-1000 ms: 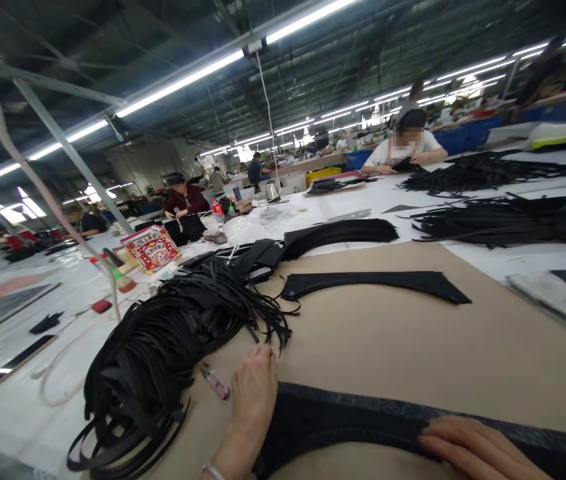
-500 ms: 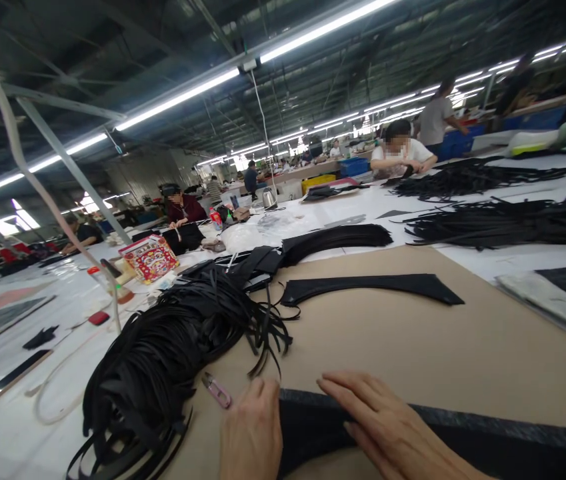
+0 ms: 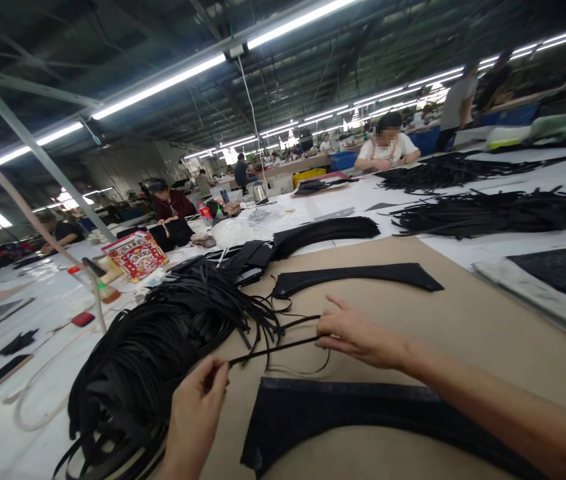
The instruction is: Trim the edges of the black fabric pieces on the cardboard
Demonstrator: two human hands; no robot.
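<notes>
A narrow black strip [image 3: 277,348] is stretched between my two hands above the brown board. My left hand [image 3: 197,407] pinches its near end between thumb and fingertips, beside the big pile of black strips [image 3: 127,360]. Further along, my right hand [image 3: 355,330] is closed on the strip, and a second length runs from it back to the pile. Below my right forearm lies a curved black fabric panel [image 3: 307,413], partly covered by that arm. Another curved black panel [image 3: 357,275] rests flat beyond my right hand.
The brown board [image 3: 467,347] lies on a white table. Behind are a stack of curved black pieces [image 3: 327,233], a red patterned box [image 3: 135,257] and bundles of black strips [image 3: 493,213]. A hose [image 3: 33,213] hangs at left. Co-workers sit across the table.
Both hands have left the near panel. My left hand moved left to the pile, my right hand moved up and away, and a black strip is now held between them.
</notes>
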